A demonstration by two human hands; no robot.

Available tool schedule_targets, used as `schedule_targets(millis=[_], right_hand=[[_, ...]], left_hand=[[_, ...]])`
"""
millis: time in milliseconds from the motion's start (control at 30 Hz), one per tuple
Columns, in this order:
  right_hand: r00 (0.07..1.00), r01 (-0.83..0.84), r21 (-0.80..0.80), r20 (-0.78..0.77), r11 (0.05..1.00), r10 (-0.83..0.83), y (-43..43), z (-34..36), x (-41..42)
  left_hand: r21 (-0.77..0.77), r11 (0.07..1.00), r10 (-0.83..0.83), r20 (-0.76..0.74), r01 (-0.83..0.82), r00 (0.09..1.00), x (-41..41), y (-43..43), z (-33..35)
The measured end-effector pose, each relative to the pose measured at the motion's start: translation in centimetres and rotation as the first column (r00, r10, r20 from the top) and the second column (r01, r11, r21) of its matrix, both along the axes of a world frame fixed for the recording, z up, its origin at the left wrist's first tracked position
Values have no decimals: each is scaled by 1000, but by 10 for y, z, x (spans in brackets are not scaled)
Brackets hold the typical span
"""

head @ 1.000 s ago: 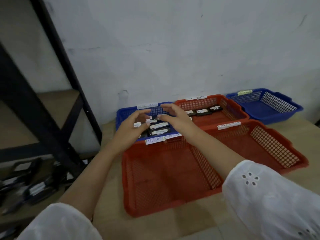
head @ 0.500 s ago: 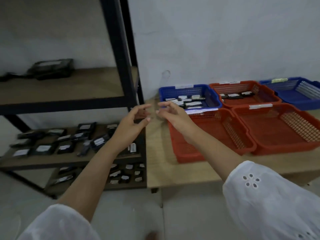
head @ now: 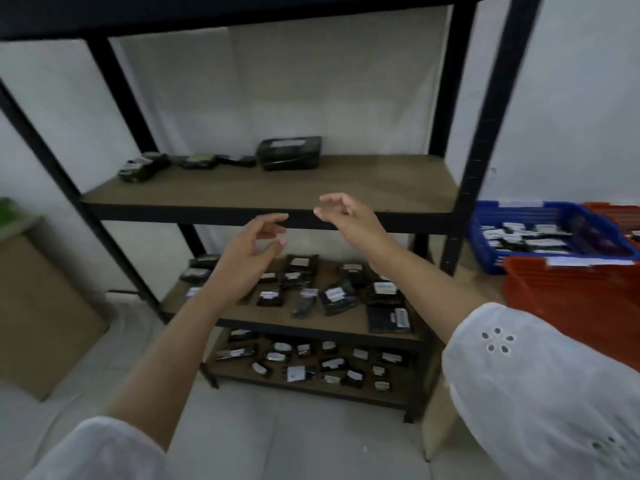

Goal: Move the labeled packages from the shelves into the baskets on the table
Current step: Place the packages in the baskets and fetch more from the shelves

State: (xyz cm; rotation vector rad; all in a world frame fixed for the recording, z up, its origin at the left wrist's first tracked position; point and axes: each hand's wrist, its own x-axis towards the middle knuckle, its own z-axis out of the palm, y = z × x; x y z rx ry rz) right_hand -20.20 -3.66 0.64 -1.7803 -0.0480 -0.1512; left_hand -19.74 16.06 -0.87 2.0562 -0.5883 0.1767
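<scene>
Overhead-forward view, slightly blurred.

Surface and room: white wall (head: 571, 116) behind, pale tiled floor (head: 294, 438) along the bottom of the frame. A black metal rack (head: 173, 214) fills the centre and carries 3 wooden boards. At the right edge a corner of the bench (head: 485, 282) shows, just beside the rack's right posts.

Task items: labeled packages (head: 337, 296), dark with white labels, lie scattered on the middle shelf (head: 346, 322). Smaller labeled ones (head: 330, 363) lie on the bottom shelf (head: 228, 370). The upper shelf (head: 346, 174) holds a dark box (head: 289, 152) at the back and a few flat dark packs (head: 142, 168) at its left end; its right half is bare wood. On the bench, a blue basket (head: 479, 233) already holds several labeled packages. A red basket (head: 571, 299) sits in front of it, touching; its contents cannot be seen.

Hands: left hand (head: 249, 251) and right hand (head: 346, 216) are raised at mid-frame, near each other but apart. Each grip is loose, fingers lightly curled, holding nothing.

Surroundings: a cardboard box (head: 41, 306) stands on the floor at the left edge. White sleeves show at the lower corners.

Obstructions: the left hand and forearm cover the left part of the middle shelf. The right forearm crosses that shelf's right end, and the right hand overlaps the upper shelf's front rail.
</scene>
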Motion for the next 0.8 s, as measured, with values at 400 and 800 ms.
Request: schedule_targets(millis=[400, 800], right_hand=[[997, -73, -64, 0, 995, 73, 155, 3, 140], [998, -45, -215, -60, 976, 33, 197, 12, 355]], left_hand=[[-44, 986, 159, 8, -159, 987, 132, 146, 3], [-104, 967, 234, 21, -231, 972, 297, 184, 6]])
